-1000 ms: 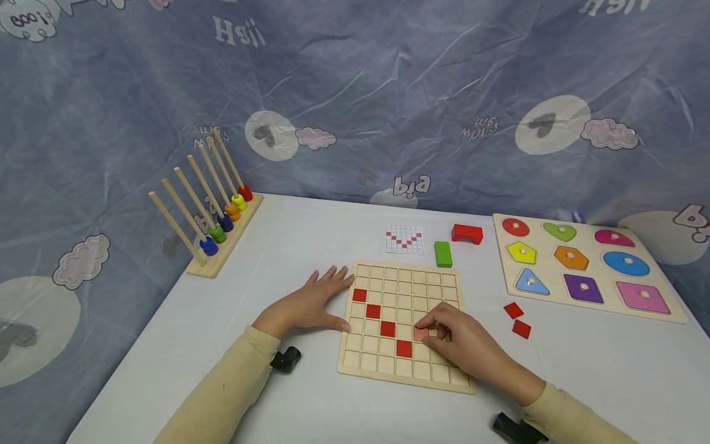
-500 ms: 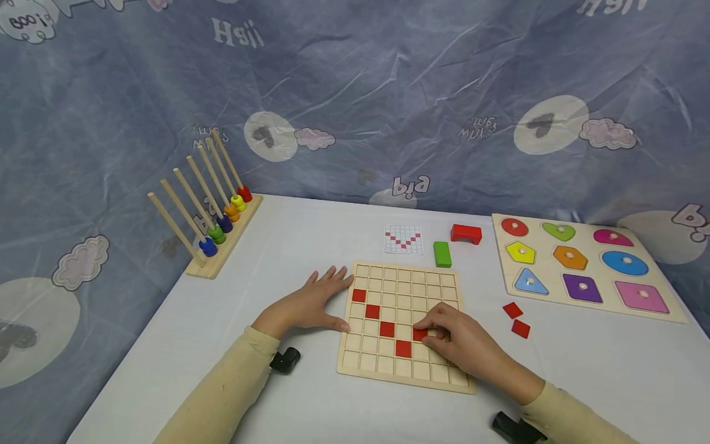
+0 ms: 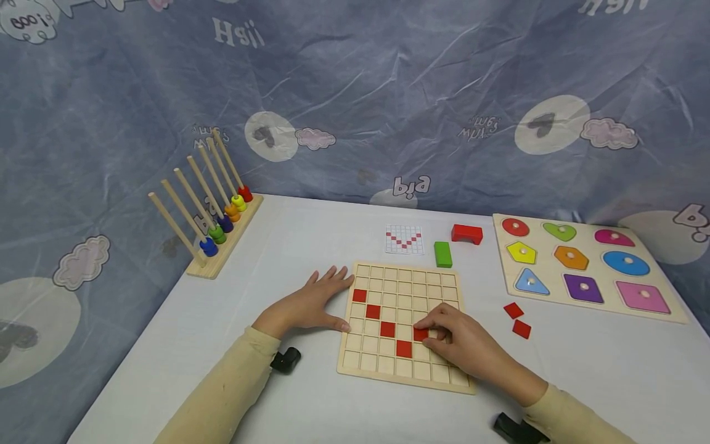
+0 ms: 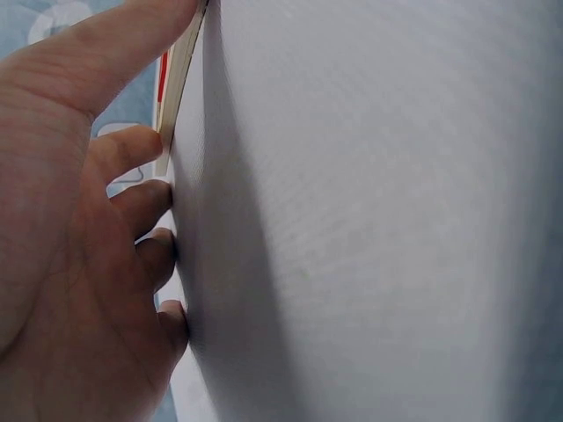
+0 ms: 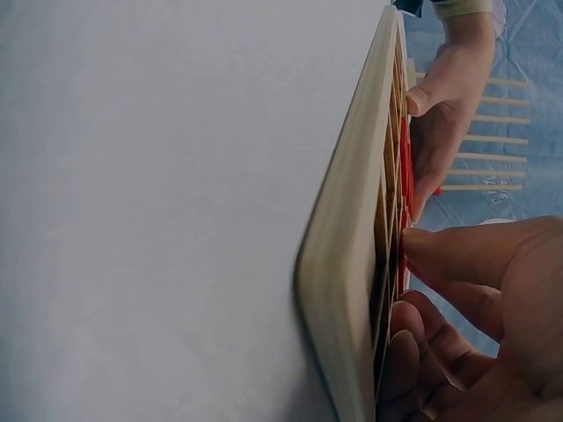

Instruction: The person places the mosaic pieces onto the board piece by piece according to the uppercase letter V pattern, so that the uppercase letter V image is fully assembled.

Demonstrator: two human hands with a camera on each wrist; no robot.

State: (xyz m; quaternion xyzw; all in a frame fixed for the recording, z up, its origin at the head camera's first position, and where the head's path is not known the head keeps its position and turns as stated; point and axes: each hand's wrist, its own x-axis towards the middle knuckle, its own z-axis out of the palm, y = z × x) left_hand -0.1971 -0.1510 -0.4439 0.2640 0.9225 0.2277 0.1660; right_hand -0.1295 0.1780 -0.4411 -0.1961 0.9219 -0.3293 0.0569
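On the white table (image 3: 310, 240), the wooden grid board (image 3: 403, 277) is pretty much the centre of everything, so it gets used as the landmark. The right hand (image 3: 468, 348) is laid over the board's near right part, fingers curled, with a red square tile (image 3: 420, 334) pinched at the fingertips (image 5: 440, 251) and sitting in a cell of the board; from the right wrist view the tile is seen pressed right against the grid face. Four more red tiles (image 3: 380, 320) are already seated in a diagonal running down from the board's left side toward the middle of its near edge, and the held tile is placed one cell up and to the right of the lowest one. The left hand (image 3: 310, 303) is rested flat on the table against the board's left edge, fingers straight and relaxed, nothing grasped, thumb touching the rim. Two loose red tiles (image 3: 517, 319) are lying just right of the board. Behind the board a pattern card (image 3: 404, 238), a green block (image 3: 442, 254) and a red block (image 3: 466, 234) can be seen. Further right of the board a shape puzzle (image 3: 585, 266) is set, and off to the far left a peg rack with coloured rings (image 3: 213, 213).
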